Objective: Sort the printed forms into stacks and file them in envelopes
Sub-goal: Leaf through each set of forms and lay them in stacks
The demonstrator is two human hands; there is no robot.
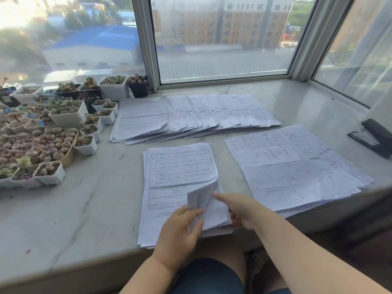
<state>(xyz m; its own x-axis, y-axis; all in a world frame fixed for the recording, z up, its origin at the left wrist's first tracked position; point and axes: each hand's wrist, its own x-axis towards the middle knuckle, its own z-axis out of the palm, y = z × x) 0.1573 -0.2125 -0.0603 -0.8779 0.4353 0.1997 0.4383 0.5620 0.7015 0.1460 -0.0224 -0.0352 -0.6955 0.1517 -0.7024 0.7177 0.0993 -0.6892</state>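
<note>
A stack of printed forms [178, 172] lies on the marble sill right in front of me. Its top sheets are folded up at the near right corner. My left hand [180, 232] pinches that lifted corner between thumb and fingers. My right hand [237, 209] has its fingers under the raised sheets, index finger stretched along the page below. A long fanned row of forms [197, 115] lies further back. A second stack, face down with writing showing through [292, 166], lies to the right. No envelope is in view.
Many small pots of succulents [48, 134] crowd the left side of the sill [74, 219]. A black stapler [373, 136] lies at the far right. Window frames [152, 60] close off the back. My knees are below the sill's front edge.
</note>
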